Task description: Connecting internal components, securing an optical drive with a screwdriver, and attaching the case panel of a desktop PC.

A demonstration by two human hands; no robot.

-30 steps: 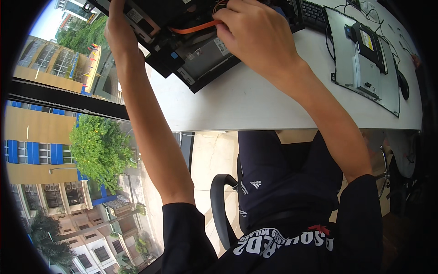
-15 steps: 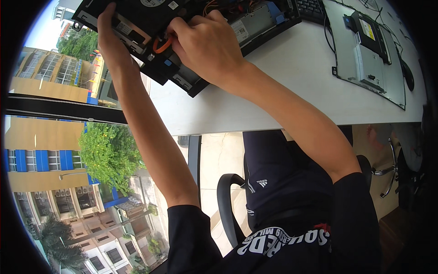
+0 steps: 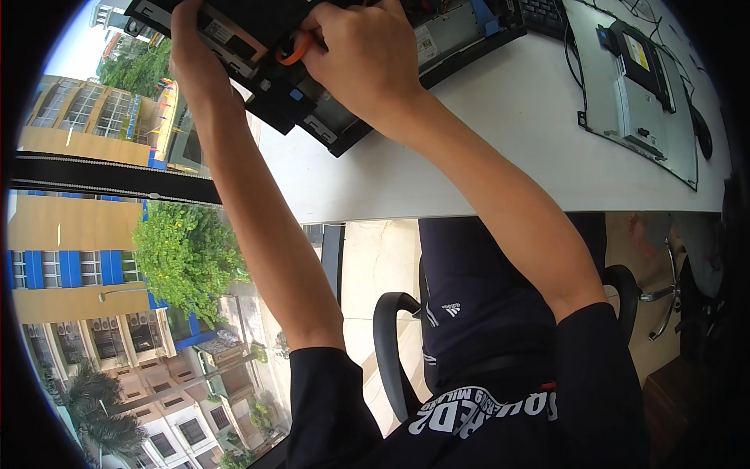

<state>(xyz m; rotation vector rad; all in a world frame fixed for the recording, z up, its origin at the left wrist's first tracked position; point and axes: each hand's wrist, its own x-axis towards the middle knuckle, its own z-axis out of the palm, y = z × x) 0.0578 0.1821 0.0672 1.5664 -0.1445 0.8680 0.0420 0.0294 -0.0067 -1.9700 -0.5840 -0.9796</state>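
An opened black desktop computer case (image 3: pixel 337 144) lies tilted on the table at the top of the view, cut off by the upper edge. My right hand (image 3: pixel 363 59) reaches into it with fingers curled and pressed together. From under its thumb and fingertips comes a short loop of flat orange cable (image 3: pixel 295 48), pinched there; the cable's end is hidden by the hand. Along the case's left side lies my left hand (image 3: pixel 187 27), touching the edge. Its fingers run out of the picture, so their pose does not show.
On the right of the white table (image 3: pixel 500 148) lies a detached metal side panel (image 3: pixel 601 102) with a black optical drive (image 3: pixel 641 62) and a metal drive bracket on it. A black keyboard (image 3: pixel 539 16), cables and a black mouse (image 3: pixel 701 133) are around it. A chair armrest (image 3: pixel 391 352) stands below.
Both hands have shifted slightly up the picture, the right one also a little rightward. The case and panel appear shifted slightly as the view moves. The orange cable stays at my right fingertips.
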